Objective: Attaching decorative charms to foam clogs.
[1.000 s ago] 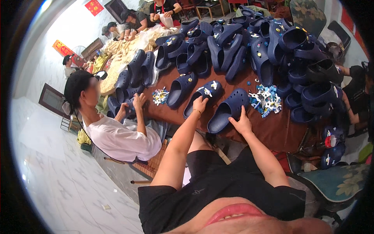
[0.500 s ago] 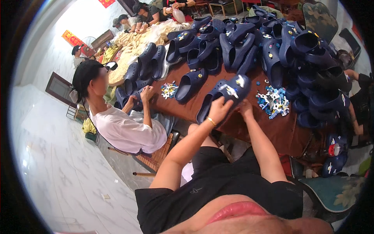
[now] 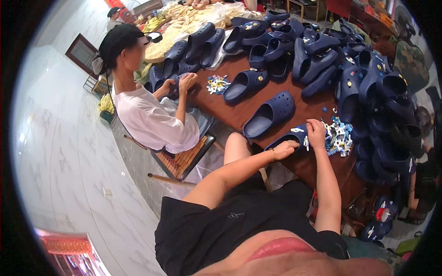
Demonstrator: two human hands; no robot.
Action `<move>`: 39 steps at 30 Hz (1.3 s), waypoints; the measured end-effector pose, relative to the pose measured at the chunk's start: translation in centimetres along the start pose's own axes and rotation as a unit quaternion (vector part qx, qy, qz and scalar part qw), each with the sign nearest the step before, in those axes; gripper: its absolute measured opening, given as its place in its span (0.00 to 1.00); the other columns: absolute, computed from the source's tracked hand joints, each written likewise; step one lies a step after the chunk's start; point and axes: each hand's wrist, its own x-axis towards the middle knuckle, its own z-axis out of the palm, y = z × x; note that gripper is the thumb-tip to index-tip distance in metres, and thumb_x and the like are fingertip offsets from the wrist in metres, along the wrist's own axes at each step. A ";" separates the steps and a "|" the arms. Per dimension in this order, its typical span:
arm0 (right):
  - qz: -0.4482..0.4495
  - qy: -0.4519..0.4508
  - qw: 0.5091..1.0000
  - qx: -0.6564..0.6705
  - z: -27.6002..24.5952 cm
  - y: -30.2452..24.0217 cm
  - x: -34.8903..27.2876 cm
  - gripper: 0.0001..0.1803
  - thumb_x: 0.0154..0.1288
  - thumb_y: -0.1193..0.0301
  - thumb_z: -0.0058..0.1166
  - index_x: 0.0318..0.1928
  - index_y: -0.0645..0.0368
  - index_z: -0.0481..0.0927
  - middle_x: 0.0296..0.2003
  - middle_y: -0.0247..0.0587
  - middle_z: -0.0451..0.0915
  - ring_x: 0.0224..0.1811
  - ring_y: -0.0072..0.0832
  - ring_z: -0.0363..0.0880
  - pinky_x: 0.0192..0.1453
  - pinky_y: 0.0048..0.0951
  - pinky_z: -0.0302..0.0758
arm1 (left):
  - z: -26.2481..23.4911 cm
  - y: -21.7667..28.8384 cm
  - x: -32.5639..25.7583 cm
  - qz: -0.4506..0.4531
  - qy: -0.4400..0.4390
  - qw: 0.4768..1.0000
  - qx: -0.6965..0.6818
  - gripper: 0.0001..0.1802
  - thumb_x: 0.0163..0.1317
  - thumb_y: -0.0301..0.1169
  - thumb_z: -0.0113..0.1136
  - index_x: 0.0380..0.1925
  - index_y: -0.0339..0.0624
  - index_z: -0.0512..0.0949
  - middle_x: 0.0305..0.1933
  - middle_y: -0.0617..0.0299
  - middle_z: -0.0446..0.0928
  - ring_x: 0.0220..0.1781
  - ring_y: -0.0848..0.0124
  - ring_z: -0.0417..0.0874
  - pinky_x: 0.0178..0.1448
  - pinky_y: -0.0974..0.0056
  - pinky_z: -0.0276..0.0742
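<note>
Hands (image 3: 286, 149) partly curled on a navy clog (image 3: 294, 135).

Brightest on the white marbled wall (image 3: 69, 175) left of the worktop (image 3: 306, 105), with small glints off its polished face. Evenly lit and fairly crisp across the worktop's middle. Dimmer to its right, with the dark navy clogs (image 3: 386, 152) there sinking into murky shadow. Blurred over the face of the seated person (image 3: 154, 115) left of the worktop. Bowed strongly toward the rim, blacked out in the corners beyond the worktop.
</note>
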 end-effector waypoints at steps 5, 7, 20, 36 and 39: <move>0.010 -0.163 0.987 -0.009 1.7 -0.6 1.4 0.11 0.53 0.63 0.46 0.26 0.53 0.79 0.32 0.36 0.77 0.41 0.35 0.71 0.46 0.37 0.64 | -1.2 -0.6 0.6 -0.055 -0.080 0.993 0.063 0.15 0.48 0.30 0.43 0.34 0.34 0.71 0.36 0.42 0.71 0.40 0.50 0.72 0.47 0.55 0.65; 0.000 -0.174 0.985 -0.019 2.2 -1.1 2.0 0.11 0.53 0.62 0.46 0.25 0.52 0.80 0.32 0.35 0.78 0.41 0.35 0.71 0.47 0.38 0.63 | -1.3 -0.5 1.3 -0.078 -0.097 0.988 0.087 0.15 0.49 0.31 0.44 0.35 0.34 0.71 0.37 0.42 0.72 0.41 0.50 0.72 0.48 0.55 0.66; -0.062 -0.219 0.972 -0.052 6.1 0.8 5.4 0.11 0.52 0.62 0.46 0.26 0.52 0.80 0.31 0.36 0.78 0.38 0.35 0.72 0.42 0.36 0.68 | -3.2 -2.1 4.5 -0.146 -0.065 0.975 0.153 0.15 0.50 0.33 0.46 0.36 0.36 0.73 0.39 0.44 0.73 0.44 0.51 0.73 0.49 0.54 0.67; 0.024 -0.365 0.915 -0.168 5.5 -1.8 6.4 0.13 0.54 0.61 0.44 0.34 0.49 0.80 0.40 0.40 0.74 0.47 0.38 0.67 0.49 0.41 0.65 | -1.8 -4.5 3.5 -0.120 -0.026 0.974 0.191 0.12 0.50 0.34 0.48 0.24 0.35 0.74 0.27 0.44 0.74 0.30 0.50 0.75 0.37 0.52 0.70; 0.033 -0.382 0.904 -0.188 5.6 -2.6 6.5 0.13 0.53 0.61 0.47 0.35 0.52 0.80 0.39 0.42 0.74 0.46 0.39 0.69 0.48 0.43 0.66 | -1.7 -4.3 3.7 -0.095 -0.011 0.977 0.191 0.12 0.49 0.33 0.50 0.21 0.33 0.73 0.23 0.44 0.73 0.27 0.50 0.74 0.35 0.53 0.70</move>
